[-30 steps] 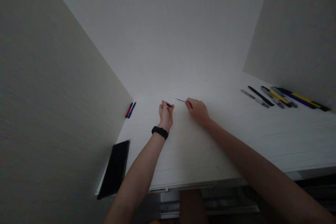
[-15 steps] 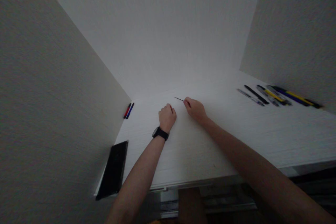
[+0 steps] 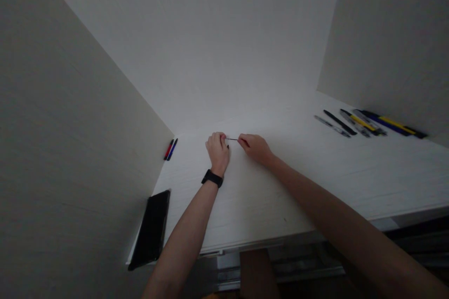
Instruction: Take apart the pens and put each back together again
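A thin dark pen refill (image 3: 232, 139) spans the small gap between my two hands, over the middle of the white desk. My right hand (image 3: 256, 147) pinches its right end between thumb and fingertips. At the other end, the thumb and forefinger of my left hand (image 3: 217, 149) close on the tip. A small dark piece (image 3: 228, 146) shows at the edge of my left palm; most of it is hidden by the fingers. My left wrist wears a black watch (image 3: 212, 177).
Several pens (image 3: 340, 122) lie in a row at the right, beside yellow-and-blue ones (image 3: 393, 125) along the right wall. A red pen (image 3: 169, 149) and a blue pen (image 3: 172, 149) lie far left. A black tablet or phone (image 3: 150, 229) rests at the near left edge.
My left hand has turned and lifted its fingers to meet the refill's tip. My right hand has shifted slightly left, bringing the refill toward the left hand.
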`<state>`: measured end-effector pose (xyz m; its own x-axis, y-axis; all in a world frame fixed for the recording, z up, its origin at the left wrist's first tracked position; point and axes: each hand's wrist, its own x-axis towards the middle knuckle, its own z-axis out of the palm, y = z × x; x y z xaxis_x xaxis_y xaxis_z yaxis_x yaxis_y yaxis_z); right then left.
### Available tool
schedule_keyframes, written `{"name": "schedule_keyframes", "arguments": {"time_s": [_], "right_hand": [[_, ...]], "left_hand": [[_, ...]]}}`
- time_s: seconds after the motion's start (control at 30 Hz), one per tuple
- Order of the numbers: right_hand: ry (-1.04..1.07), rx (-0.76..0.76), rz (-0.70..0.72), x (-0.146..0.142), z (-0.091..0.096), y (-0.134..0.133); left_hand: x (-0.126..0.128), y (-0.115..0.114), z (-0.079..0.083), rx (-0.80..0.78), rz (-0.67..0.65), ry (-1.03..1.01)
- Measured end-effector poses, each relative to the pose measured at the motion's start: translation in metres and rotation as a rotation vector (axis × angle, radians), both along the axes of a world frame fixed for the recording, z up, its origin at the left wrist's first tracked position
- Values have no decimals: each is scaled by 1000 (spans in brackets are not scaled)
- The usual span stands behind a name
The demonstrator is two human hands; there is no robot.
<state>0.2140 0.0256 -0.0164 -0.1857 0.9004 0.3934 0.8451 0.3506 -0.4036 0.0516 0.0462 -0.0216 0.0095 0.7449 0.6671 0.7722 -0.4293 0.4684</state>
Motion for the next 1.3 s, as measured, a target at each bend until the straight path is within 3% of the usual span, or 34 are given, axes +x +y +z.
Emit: {"name": "schedule_keyframes", "arguments": {"time_s": [0.13, 0.2, 0.33, 0.47, 0.63, 0.77, 0.93, 1.13, 1.3], "right_hand": [[31, 8, -52, 3, 1, 0], [83, 33, -111, 4, 0, 1], [229, 78, -238, 6, -2, 5], [324, 105, -289, 7, -3, 8], [370, 95, -290, 8, -3, 9], [385, 75, -291, 7, -2, 9], [389, 58, -280, 6, 0, 7], [276, 26, -66, 3, 0, 3], [129, -7, 58, 2, -4, 1]], "left_hand": [[-6, 3, -1, 39, 116, -176], [-5, 2, -1, 13, 123, -150], [2, -5, 3, -135, -15, 230], [9, -11, 6, -181, -111, 587], [10, -15, 6, -210, -105, 713], [9, -14, 6, -201, -41, 644], [8, -13, 9, -141, 129, 356], [7, -14, 10, -19, -113, 124], [5, -12, 9, 4, -131, -78]]}}
